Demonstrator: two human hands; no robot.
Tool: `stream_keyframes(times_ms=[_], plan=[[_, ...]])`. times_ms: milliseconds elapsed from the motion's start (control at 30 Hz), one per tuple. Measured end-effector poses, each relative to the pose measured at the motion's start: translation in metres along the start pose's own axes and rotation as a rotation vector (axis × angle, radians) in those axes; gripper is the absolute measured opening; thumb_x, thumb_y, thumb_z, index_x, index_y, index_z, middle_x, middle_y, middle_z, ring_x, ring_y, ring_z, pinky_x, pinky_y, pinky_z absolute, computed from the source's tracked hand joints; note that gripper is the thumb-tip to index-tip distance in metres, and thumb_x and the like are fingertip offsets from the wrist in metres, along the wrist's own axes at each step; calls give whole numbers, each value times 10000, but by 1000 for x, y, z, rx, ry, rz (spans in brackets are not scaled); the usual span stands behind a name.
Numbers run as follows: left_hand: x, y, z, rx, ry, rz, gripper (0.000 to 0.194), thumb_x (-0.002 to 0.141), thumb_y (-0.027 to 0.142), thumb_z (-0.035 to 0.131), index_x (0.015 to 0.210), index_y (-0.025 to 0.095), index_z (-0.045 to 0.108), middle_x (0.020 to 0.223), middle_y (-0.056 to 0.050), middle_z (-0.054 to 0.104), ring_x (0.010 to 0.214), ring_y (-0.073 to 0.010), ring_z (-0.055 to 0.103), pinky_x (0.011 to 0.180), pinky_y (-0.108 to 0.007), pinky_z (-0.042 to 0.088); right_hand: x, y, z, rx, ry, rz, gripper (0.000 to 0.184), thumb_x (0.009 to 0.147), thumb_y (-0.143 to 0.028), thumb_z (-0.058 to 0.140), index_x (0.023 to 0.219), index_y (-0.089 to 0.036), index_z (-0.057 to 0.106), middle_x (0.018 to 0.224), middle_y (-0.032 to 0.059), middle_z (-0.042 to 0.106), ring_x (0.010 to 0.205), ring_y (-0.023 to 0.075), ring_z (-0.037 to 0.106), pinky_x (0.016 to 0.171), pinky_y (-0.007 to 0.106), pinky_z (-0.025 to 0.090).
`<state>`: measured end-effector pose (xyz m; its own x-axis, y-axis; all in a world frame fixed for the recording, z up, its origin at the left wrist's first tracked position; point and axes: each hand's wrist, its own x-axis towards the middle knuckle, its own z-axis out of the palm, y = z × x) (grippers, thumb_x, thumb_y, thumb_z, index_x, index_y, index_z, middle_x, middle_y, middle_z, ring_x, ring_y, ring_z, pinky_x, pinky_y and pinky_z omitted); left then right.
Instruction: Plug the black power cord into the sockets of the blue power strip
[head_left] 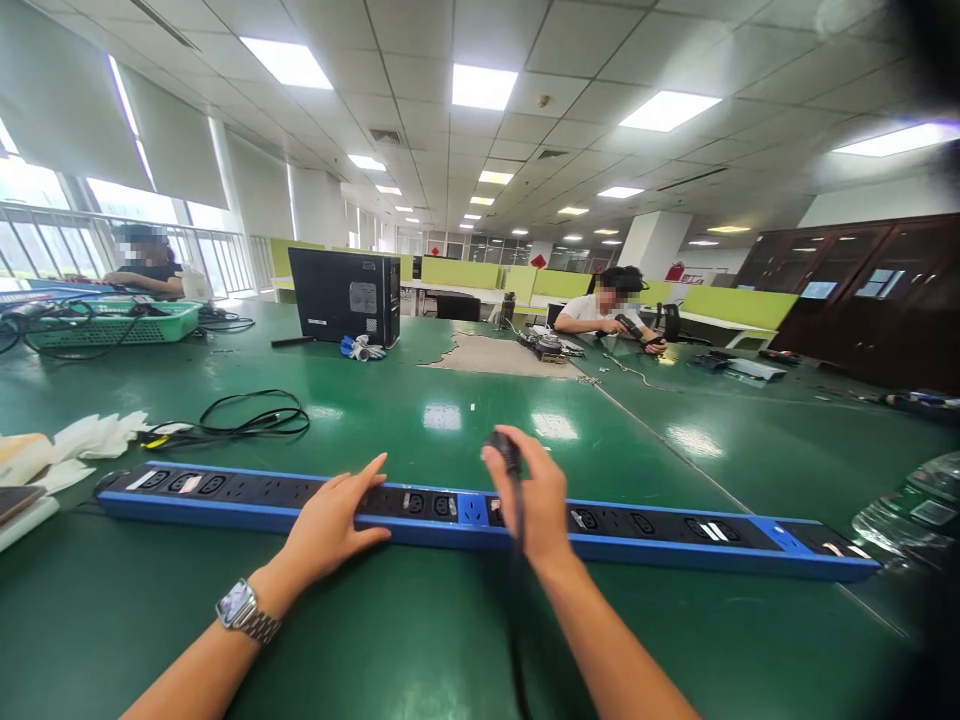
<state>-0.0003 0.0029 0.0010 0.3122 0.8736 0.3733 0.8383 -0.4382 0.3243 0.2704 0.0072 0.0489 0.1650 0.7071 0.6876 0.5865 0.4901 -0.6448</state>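
A long blue and black power strip point(615, 545) with rows of sockets lies across the green table in front of me. My left hand point(337, 520) rests on it left of the middle, thumb and fingers spread. Just above the strip, right of its middle, my right hand point(536, 490) has its fingers closed around a black power plug point(504, 452). From the plug its black cord point(517, 600) hangs down past the front of the strip, partly blurred. The plug's end points up and away, apart from the sockets.
A coiled black cable point(259, 415) and white crumpled gloves point(97, 437) lie left. A computer case point(345, 297) and a green basket point(127, 325) stand farther back. A plastic bottle point(919, 510) lies right. Two people sit beyond; one holds a dark tool point(634, 328).
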Motion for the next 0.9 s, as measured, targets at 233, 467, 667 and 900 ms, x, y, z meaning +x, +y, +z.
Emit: stream_keyframes(times_ms=[233, 467, 667, 900], plan=[[0, 5, -3, 21, -2, -23, 848, 747, 360, 714, 1478, 309, 286, 1298, -11, 637, 1200, -268, 563, 1068, -448, 397, -23, 80, -71, -159, -148, 225, 477, 791, -578, 570, 1075, -218, 698, 952, 83, 730, 868, 247, 675, 833, 393, 510], [-1, 2, -1, 58, 15, 9, 795, 763, 399, 702, 1459, 305, 329, 1305, -15, 633, 1193, -264, 573, 1086, -460, 385, -26, 92, -84, -252, -130, 174, 425, 809, -563, 543, 1021, -235, 711, 913, 71, 734, 878, 241, 658, 825, 380, 516], [-1, 1, -2, 51, 26, 28, 748, 777, 416, 688, 1442, 296, 367, 1319, -27, 623, 1192, -260, 575, 1101, -464, 369, -26, 99, -96, -259, -190, 117, 401, 822, -553, 554, 1030, -247, 706, 907, 59, 729, 847, 217, 657, 810, 357, 518], [-1, 1, -2, 53, 30, 26, 701, 773, 439, 684, 1410, 306, 421, 1334, -28, 613, 1200, -271, 572, 1095, -471, 376, -18, 87, -96, -320, -340, 1, 337, 869, -493, 525, 1053, -265, 691, 888, 43, 728, 817, 205, 648, 747, 337, 515]])
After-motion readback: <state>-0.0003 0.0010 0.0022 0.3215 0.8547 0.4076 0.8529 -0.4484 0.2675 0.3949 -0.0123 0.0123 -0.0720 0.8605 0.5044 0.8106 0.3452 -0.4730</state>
